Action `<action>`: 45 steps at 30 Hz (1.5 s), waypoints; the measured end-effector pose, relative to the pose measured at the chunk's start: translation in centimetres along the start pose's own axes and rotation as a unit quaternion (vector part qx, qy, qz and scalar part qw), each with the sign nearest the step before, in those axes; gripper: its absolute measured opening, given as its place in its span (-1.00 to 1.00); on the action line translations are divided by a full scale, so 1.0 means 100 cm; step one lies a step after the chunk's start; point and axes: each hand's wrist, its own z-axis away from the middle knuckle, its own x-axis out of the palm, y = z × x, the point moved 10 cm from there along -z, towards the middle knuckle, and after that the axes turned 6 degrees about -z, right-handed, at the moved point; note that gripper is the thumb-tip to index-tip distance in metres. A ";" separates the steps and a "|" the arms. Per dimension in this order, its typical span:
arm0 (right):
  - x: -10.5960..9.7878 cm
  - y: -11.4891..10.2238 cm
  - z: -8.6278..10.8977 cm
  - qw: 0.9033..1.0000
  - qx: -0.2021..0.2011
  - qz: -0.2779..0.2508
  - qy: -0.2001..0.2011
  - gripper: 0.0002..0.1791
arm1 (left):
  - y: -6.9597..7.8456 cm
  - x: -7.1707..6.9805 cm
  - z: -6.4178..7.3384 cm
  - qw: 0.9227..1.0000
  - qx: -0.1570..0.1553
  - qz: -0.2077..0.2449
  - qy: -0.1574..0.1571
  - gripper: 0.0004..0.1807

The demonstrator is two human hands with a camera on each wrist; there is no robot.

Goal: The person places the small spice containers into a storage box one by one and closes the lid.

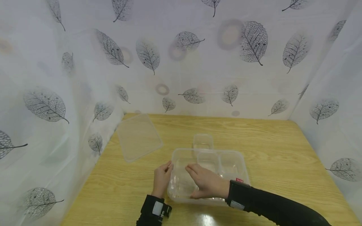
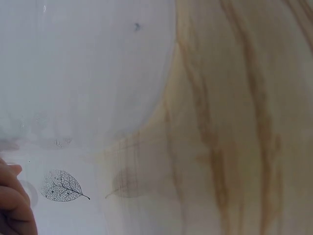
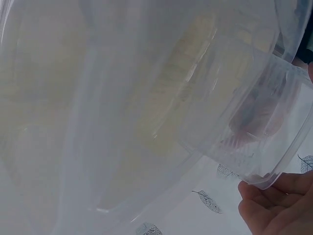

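A large clear plastic food container (image 1: 232, 160) with divided compartments lies on the table. At its left rim, my left hand (image 1: 162, 178) grips the side with bent fingers. Above the left part of the container is my right hand (image 1: 207, 182), thumb and fingers spread apart around a small clear plastic box. The right wrist view shows this small box (image 3: 264, 112) held at its rim by the fingers, over the large container's compartments. In the head view it is hard to make out against the clear plastic. Another small clear box (image 1: 203, 142) stands just behind the large container.
A flat translucent lid (image 1: 139, 138) lies at the table's back left, partly over the edge by the curtain. White leaf-print curtain (image 1: 198, 62) surrounds the wooden table (image 1: 277, 157) at the back and sides. A red label (image 1: 239, 180) is on the container's right part.
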 end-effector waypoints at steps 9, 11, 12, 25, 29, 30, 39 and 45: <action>0.010 0.001 0.001 0.999 0.007 0.017 -0.051 0.00 | -0.001 0.000 0.001 1.000 -0.004 -0.004 -0.001 -0.69; 0.011 0.000 0.001 0.998 0.007 0.017 -0.056 -0.01 | 0.000 0.000 0.001 1.000 -0.002 -0.006 0.000 -0.70; 0.012 0.000 0.001 0.998 0.007 0.016 -0.059 -0.01 | 0.000 0.000 0.001 1.000 -0.002 -0.007 0.000 -0.70; 0.020 0.003 0.003 0.998 0.002 0.019 -0.066 0.00 | 0.004 -0.001 0.001 1.000 0.011 0.000 0.000 -0.70; 0.023 0.005 0.003 0.997 0.012 0.012 -0.078 -0.02 | 0.003 -0.001 0.000 1.000 0.014 0.002 0.000 -0.70; 0.024 0.005 0.003 0.996 0.013 0.012 -0.082 -0.02 | 0.003 -0.001 0.000 1.000 0.014 0.001 0.001 -0.70; 0.030 0.005 0.004 0.995 0.015 0.017 -0.101 -0.05 | 0.001 -0.001 0.001 1.000 0.015 0.005 0.000 -0.69; 0.032 0.004 0.004 0.994 0.006 0.018 -0.105 -0.08 | 0.002 -0.001 0.001 1.000 0.013 -0.001 0.000 -0.69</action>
